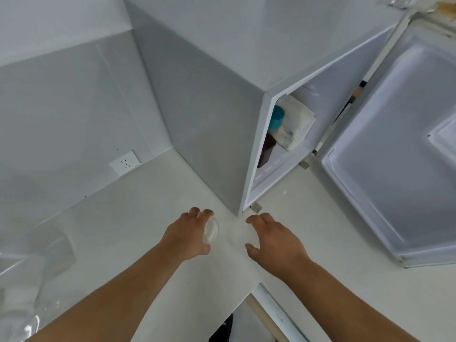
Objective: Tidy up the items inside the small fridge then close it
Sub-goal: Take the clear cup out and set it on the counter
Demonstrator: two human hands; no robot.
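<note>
The small white fridge point(209, 114) stands on a pale counter with its door point(399, 154) swung wide open to the right. Inside it I see a teal cup point(277, 117), a white pouch point(293, 127) and a dark brown item point(267, 149). In front of the fridge's near corner, my left hand point(185, 235) grips a clear cup point(211, 230), tilted on its side. My right hand point(276, 239) curls around a second clear, blurred cup point(240, 235) just above the counter. The two hands are a short gap apart.
A wall socket point(124, 162) sits on the white wall at the left. Clear plastic wrapping and a white container point(29, 272) lie at the counter's left end. The counter edge point(246, 292) drops off near the bottom middle.
</note>
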